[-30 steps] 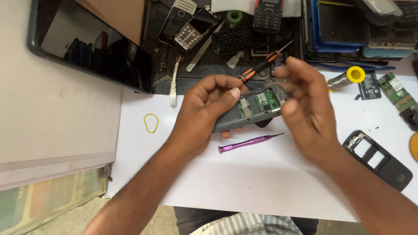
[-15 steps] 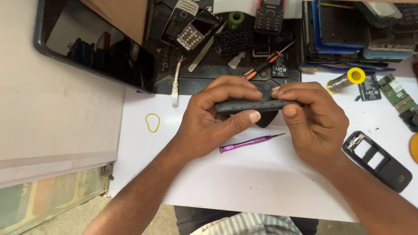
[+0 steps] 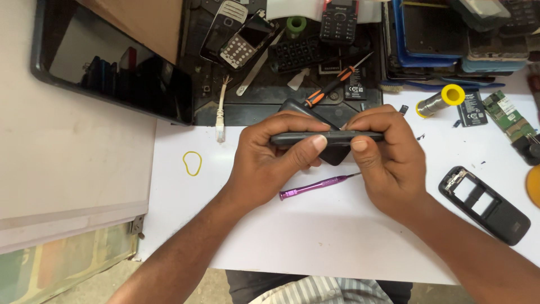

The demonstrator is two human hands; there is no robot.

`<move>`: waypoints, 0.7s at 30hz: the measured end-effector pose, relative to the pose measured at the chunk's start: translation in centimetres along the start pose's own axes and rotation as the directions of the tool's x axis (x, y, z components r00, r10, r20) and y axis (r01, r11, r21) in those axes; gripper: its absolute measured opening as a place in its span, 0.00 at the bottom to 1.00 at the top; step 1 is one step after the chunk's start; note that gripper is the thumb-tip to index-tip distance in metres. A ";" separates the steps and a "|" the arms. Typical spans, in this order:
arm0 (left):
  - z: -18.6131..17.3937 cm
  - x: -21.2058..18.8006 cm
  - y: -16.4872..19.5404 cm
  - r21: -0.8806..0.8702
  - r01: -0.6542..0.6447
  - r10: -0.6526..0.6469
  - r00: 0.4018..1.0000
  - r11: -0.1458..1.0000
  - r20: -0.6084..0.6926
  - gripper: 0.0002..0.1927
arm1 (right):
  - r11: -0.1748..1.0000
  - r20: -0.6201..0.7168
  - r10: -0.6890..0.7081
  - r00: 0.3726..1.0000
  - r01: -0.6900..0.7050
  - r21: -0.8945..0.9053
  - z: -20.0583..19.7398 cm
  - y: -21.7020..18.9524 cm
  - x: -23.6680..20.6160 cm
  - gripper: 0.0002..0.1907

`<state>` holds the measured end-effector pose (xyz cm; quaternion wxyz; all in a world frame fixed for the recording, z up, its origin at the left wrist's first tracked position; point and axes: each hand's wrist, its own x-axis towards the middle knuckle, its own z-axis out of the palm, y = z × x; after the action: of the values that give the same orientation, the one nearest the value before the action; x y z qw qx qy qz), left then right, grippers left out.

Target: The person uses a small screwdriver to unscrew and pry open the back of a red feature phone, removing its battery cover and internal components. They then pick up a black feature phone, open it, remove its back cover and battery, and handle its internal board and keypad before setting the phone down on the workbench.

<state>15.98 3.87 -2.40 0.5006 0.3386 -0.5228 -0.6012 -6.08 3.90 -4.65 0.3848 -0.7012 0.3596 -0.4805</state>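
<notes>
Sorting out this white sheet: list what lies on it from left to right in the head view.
Yellow rubber band → left hand → purple screwdriver → right hand → black phone frame.

Both ends of the dark phone body (image 3: 326,137) are hidden under fingers; the orange disc (image 3: 534,186) at the table's right edge is cut off.

The dark phone body (image 3: 326,137), a second ago held face-up showing its green board, now lies edge-on, pinched between the left hand (image 3: 270,157) and right hand (image 3: 388,155).
</notes>
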 end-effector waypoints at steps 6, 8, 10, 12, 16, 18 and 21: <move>-0.2 -0.2 0.8 0.360 -0.152 0.132 0.988 0.920 0.081 0.11 | 0.999 0.025 -0.028 0.999 0.027 0.024 0.4 0.2 -0.1 0.10; -0.3 -0.4 0.9 0.395 -0.183 0.149 0.982 0.900 0.117 0.12 | 1.000 0.032 -0.023 0.999 0.023 0.011 0.5 0.1 -0.2 0.08; -0.1 -0.4 0.9 0.390 -0.233 0.204 0.972 0.891 0.114 0.12 | 0.993 0.021 0.015 1.000 -0.018 0.119 0.5 -0.1 -0.4 0.09; 0.0 -0.4 0.7 0.373 -0.266 0.245 0.964 0.889 0.105 0.12 | 0.983 0.028 0.015 0.999 -0.020 0.185 0.5 -0.1 -0.4 0.09; 0.2 -0.5 0.3 0.362 -0.288 0.274 0.958 0.887 0.090 0.11 | 0.980 0.057 -0.008 0.998 -0.004 0.199 0.6 0.0 -0.4 0.11; 0.2 -0.5 0.2 0.367 -0.279 0.267 0.960 0.888 0.083 0.11 | 0.984 0.062 -0.001 0.998 -0.010 0.178 0.6 0.2 -0.4 0.10; 0.2 -0.6 -0.1 0.350 -0.264 0.255 0.964 0.899 0.074 0.11 | 0.992 0.056 -0.023 0.998 0.016 0.124 0.6 0.4 -0.4 0.09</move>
<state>15.89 4.46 -2.46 0.4993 0.3433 -0.6702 -0.4286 -5.63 4.17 -5.32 0.4330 -0.6930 0.3110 -0.4854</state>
